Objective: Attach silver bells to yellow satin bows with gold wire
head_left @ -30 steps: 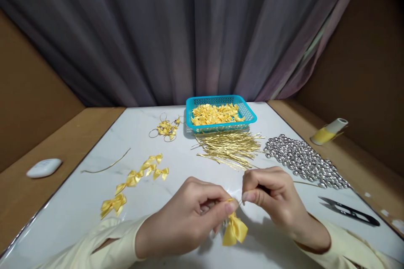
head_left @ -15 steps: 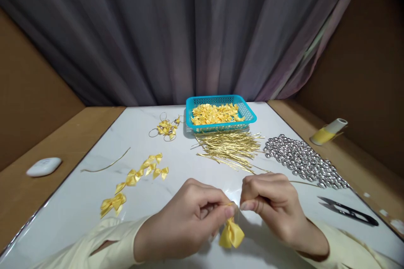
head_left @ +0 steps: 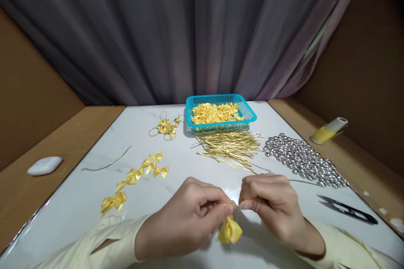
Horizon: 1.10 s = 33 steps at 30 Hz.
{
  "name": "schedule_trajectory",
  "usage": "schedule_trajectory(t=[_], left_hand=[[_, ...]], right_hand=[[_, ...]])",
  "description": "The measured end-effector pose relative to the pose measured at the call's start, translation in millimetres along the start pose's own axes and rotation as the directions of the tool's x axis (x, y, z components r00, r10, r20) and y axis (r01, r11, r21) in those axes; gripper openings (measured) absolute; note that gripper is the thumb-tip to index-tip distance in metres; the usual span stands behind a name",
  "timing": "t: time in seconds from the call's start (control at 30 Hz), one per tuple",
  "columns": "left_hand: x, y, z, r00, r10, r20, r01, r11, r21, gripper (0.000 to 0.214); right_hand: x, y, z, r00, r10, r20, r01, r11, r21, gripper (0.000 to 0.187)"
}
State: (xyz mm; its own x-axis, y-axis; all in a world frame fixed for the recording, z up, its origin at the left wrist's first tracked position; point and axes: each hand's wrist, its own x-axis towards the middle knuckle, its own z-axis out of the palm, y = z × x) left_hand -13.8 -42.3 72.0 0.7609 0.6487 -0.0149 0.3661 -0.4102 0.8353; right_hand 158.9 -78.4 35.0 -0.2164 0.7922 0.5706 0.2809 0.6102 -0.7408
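Observation:
Near the front of the white table my left hand (head_left: 189,220) is closed, thumb and forefinger pinching the top of a yellow ribbon bow (head_left: 230,231), which hangs below the fingertips. Close beside it on the right, my right hand (head_left: 273,206) is closed in a pinch on a thin thread (head_left: 238,214) that runs by the bow. The thread's full course is hidden by the fingers. Left of my hands lie several loose yellow bows (head_left: 134,176). Further back is a small cluster of bows with cord loops (head_left: 168,128).
A blue basket (head_left: 221,126) of yellow bows stands at the back. Before it lie gold cords (head_left: 232,147), with silver beads (head_left: 304,159) to their right. Black thread snips (head_left: 347,210) lie at right, a yellow thread spool (head_left: 330,130) beyond, a white case (head_left: 44,166) far left.
The bow and both hands have shifted very slightly. My right fingertips are a little nearer the left ones, and both pinches stay closed.

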Motion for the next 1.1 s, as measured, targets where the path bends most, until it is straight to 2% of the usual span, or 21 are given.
schedule_trajectory(t=[0.13,0.23,0.4,0.5,0.6,0.7,0.83,0.9,0.97,1.1], left_hand=[[1.5,-1.5,-2.9,1.0,-0.019,0.0,0.019,0.998,-0.051,0.025],[6.1,-1.3,-10.9,0.998,-0.06,0.007,0.061,0.989,-0.136,0.027],[11.0,1.7,-23.0,0.997,-0.076,0.027,0.079,0.982,-0.171,0.027],[12.3,1.6,-25.0,0.997,-0.073,-0.03,0.067,0.985,-0.161,0.025],[15.7,-3.3,-23.7,0.986,-0.104,-0.13,0.088,0.988,-0.125,0.028],[22.4,-13.4,-18.7,0.964,-0.105,-0.245,0.081,0.991,-0.107,0.026],[34.1,-26.5,-7.6,0.921,0.0,-0.389,-0.053,0.991,-0.127,0.024],[40.1,-29.8,-1.0,0.904,0.026,-0.427,-0.101,0.983,-0.154,0.023],[46.2,-30.7,6.1,0.908,-0.002,-0.42,-0.083,0.979,-0.184,0.024],[59.2,-27.3,22.1,0.903,-0.014,-0.43,-0.087,0.973,-0.214,0.027]], right_hand=[[4.1,1.3,-5.4,1.0,0.01,-0.008,-0.01,1.0,0.016,0.027],[12.4,0.4,-14.9,0.997,0.07,-0.015,-0.069,0.997,0.038,0.03],[24.2,-2.6,-26.3,0.987,0.163,0.011,-0.163,0.985,0.055,0.031],[25.1,-3.7,-30.2,0.965,0.263,0.025,-0.264,0.958,0.11,0.029],[22.6,-6.7,-37.0,0.94,0.339,-0.021,-0.324,0.912,0.253,0.023],[20.9,-15.6,-45.2,0.937,0.339,-0.088,-0.277,0.87,0.409,0.018],[29.2,-38.0,-50.6,0.959,0.27,-0.085,-0.185,0.826,0.533,0.016],[39.7,-50.9,-51.1,0.97,0.241,-0.035,-0.183,0.816,0.549,0.014],[53.6,-62.8,-52.1,0.977,0.212,-0.003,-0.176,0.821,0.543,0.014],[82.9,-80.7,-58.8,0.99,0.111,-0.082,-0.055,0.861,0.506,0.02]])
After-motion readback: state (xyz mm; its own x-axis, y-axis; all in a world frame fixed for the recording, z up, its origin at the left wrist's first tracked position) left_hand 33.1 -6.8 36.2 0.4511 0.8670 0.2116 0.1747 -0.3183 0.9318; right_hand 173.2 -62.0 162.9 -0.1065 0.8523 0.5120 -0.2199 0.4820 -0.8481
